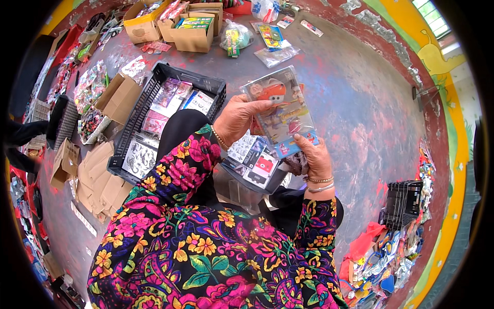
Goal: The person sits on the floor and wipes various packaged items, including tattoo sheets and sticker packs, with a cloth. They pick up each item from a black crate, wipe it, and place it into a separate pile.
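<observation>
Painted concrete floor (355, 103) here, grey with red and blue smears all over it, and a wall (453, 170) with a yellow band curving round the right side. Stuff is spread everywhere: cardboard boxes (175, 23) of packets at the top, flattened cardboard (98, 180) on the left, and a heap of colourful packets (391, 262) at lower right beside a small stack of dark crates (404, 203).

The person sits over a black plastic crate (146, 103) that has sticker sheets and flat packets laid inside. Both hands are up in front holding a stack of clear-wrapped toy packets (280, 110) above the crate's near right corner. The left hand (237, 119) has its fingers closed on the stack's left edge, thumb across the front. The right hand (314, 157) grips the bottom right corner from underneath, fingers closed too.

What could go wrong, as I see it: the wrap looks slick and the stack is only pinched at 2 edges, so the packets could fan out and slide, landing on the floor or mixing in with the crate's sorted sheets. The loose floral sleeves (180, 165) could also drag across the crate and shift things.
</observation>
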A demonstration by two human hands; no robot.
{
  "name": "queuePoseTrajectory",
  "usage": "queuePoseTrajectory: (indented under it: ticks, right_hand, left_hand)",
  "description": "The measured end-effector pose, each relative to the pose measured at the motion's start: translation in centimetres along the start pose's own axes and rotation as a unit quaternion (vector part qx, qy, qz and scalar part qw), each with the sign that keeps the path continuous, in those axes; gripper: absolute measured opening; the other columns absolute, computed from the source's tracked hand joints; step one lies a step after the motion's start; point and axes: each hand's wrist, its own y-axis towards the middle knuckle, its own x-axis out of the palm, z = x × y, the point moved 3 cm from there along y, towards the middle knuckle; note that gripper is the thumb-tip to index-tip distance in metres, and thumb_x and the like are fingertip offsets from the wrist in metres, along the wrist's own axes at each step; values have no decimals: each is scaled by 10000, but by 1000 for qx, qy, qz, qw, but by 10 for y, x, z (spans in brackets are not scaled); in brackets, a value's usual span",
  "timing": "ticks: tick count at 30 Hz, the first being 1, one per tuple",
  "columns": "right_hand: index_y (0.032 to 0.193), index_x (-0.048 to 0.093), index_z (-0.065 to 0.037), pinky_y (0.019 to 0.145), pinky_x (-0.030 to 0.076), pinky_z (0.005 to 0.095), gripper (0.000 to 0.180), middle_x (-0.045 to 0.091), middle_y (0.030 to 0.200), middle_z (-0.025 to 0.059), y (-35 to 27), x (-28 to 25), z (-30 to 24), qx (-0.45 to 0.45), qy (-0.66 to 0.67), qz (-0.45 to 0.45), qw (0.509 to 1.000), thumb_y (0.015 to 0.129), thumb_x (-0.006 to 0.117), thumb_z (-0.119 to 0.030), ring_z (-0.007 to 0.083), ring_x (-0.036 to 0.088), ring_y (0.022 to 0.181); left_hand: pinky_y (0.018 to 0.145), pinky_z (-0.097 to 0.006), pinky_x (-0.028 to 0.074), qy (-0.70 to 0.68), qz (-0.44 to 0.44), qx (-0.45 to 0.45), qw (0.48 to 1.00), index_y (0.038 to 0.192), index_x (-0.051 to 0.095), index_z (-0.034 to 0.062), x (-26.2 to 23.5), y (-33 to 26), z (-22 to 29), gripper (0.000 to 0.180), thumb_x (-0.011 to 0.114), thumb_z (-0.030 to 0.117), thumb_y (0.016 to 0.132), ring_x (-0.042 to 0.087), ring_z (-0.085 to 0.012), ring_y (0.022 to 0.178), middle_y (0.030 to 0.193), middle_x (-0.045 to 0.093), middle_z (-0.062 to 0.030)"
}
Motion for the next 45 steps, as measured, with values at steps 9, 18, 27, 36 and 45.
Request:
queuePoseTrajectory:
  ticks: [9,18,27,36,45]
  right_hand:
    - [886,624,20,580,494,238,216,641,797,58,3,-3,5,-6,13,-3,1000,783,677,-162,107,605,645]
    - [918,618,22,605,495,237,219,642,818,58,3,-2,6,10,11,-11,1000,783,675,-141,109,609,680]
    - [931,610,28,613,496,243,219,639,815,64,3,-1,6,-16,0,-10,1000,793,654,-136,116,609,687]
    - [919,614,18,600,478,260,216,637,769,55,-7,1,-6,-87,-65,59,992,784,655,-146,143,608,660]
    - [972,630,-20,518,436,315,307,501,651,39,-30,51,-15,-399,-719,168,544,690,607,-138,201,523,635]
  left_hand:
    - [864,-326,453,-127,-6,-6,992,1121,528,-19,6,-1,4,319,553,189,879,576,-173,956,1099,581,-87]
    - [825,-319,467,-66,19,22,997,1072,562,-15,-5,1,1,292,561,200,874,592,-169,914,1021,613,-94]
    - [753,-269,493,-20,-24,50,998,1001,576,-14,4,-7,10,247,565,197,872,591,-126,857,945,619,-68]
    - [771,-294,489,-33,125,-11,992,982,568,-44,-12,7,-12,429,549,370,868,590,-160,836,938,596,-91]
    - [948,-349,372,-48,-106,-72,991,1210,438,-6,18,-1,-36,590,513,462,859,504,-191,1069,1138,541,-106]
